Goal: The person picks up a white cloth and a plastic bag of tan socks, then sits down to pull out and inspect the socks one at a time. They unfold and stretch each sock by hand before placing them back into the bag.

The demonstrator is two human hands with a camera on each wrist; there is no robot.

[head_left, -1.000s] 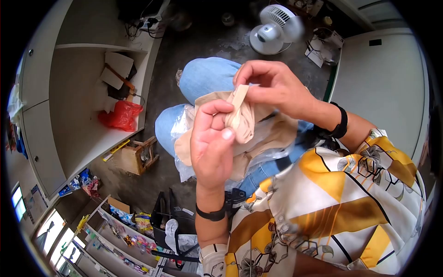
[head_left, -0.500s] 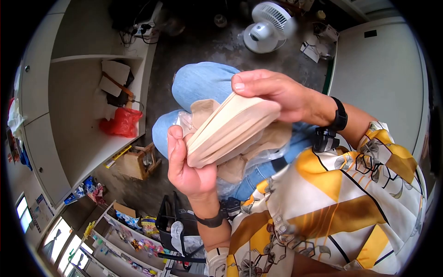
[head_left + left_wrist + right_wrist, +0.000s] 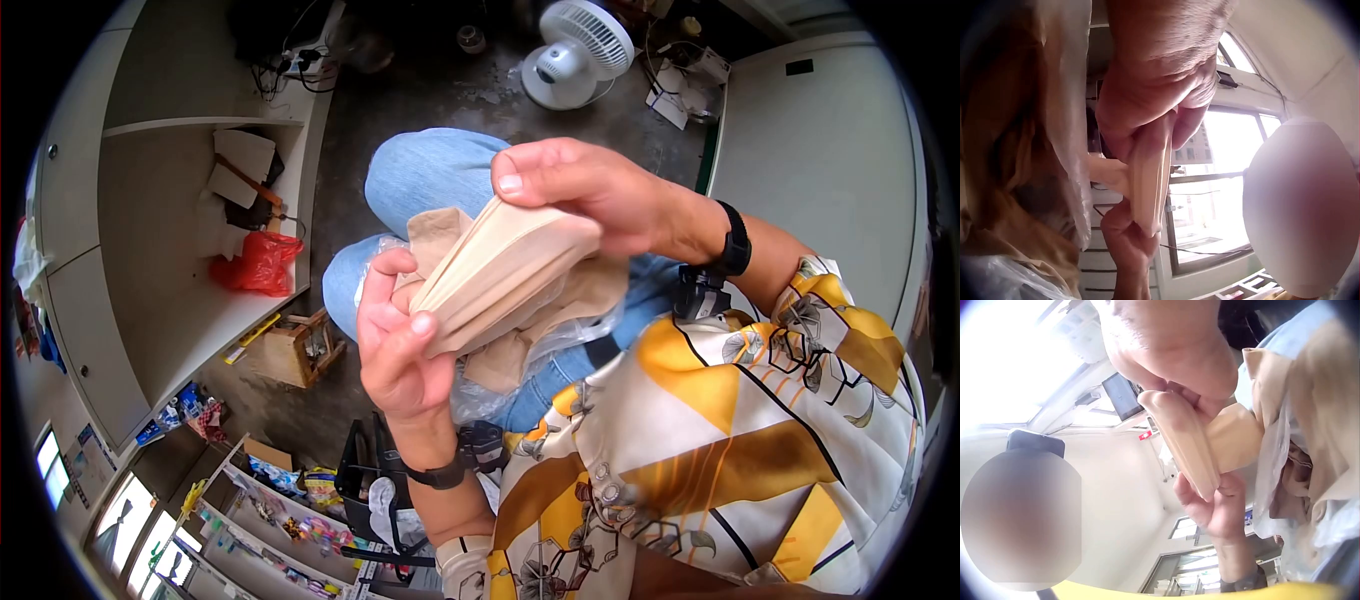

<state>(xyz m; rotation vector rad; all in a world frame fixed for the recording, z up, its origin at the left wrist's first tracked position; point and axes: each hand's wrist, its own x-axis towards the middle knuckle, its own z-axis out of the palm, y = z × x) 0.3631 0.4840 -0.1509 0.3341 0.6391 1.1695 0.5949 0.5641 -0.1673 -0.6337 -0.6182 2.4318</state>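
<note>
A thin, stretchy beige cloth [image 3: 515, 270] is drawn out between both hands above the lap, its folded edges running in parallel lines. My left hand [image 3: 398, 350] pinches its lower left end between thumb and fingers. At the upper right end, my right hand [image 3: 605, 192] grips it with the thumb on top. The same folded cloth [image 3: 1182, 440] spans between the hands in the right wrist view. Beneath it, more beige fabric [image 3: 590, 300] lies on the lap with clear plastic wrapping [image 3: 548, 350] around it.
Jeans-clad knees [image 3: 430, 170] are under the work. A white fan [image 3: 575, 60] stands on the floor ahead. Shelving with a red plastic bag [image 3: 258, 264] is at left, near a small wooden stool [image 3: 290, 350]. A black bag [image 3: 365, 480] sits beside the lower left shelves.
The cloth was first a bunched roll held close between the fingers; the hands then moved apart and stretched it out. Since then the left thumb has come over its lower end.
</note>
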